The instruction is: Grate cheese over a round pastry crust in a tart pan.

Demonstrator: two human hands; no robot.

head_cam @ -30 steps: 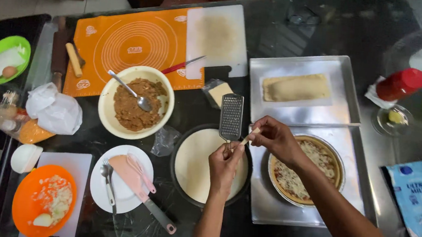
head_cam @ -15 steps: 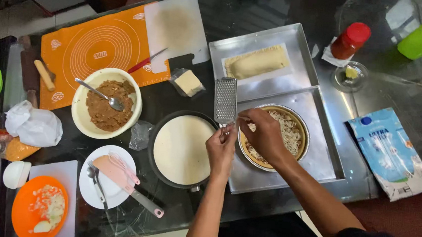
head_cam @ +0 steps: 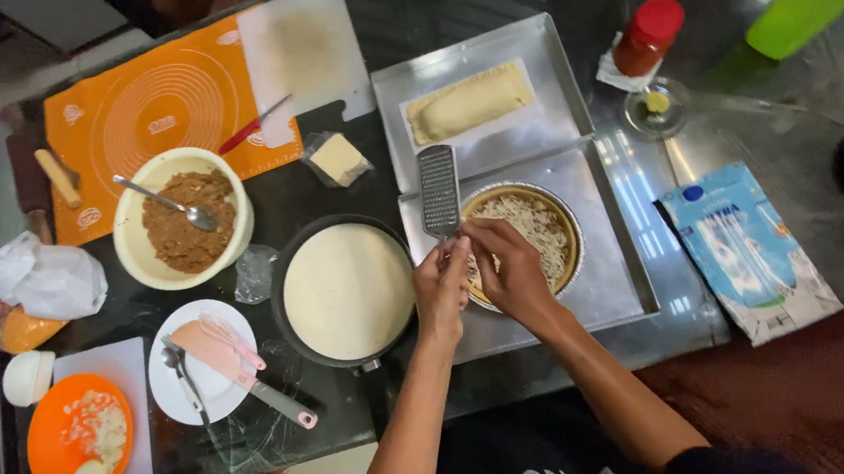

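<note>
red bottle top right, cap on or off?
Cap on. The red bottle stands upright on the dark table with its red cap seated on top, beside a small glass dish.

Single view, from a camera worn on the person's head, looking almost straight down onto a dark glossy table from above, at roughly arm's length. The person stands at the lower edge of the frame; both forearms enter from the bottom and reach upward, so the left hand [head_cam: 441, 287] and right hand [head_cam: 512, 270] meet just right of centre. The table runs slightly askew to the frame. The field extends well beyond the hands: to their left as far as an orange mat [head_cam: 151, 110], to their right past a blue packet [head_cam: 750, 251], and beyond them to a red-capped bottle [head_cam: 647, 34]. No second view overlaps this one.
</note>
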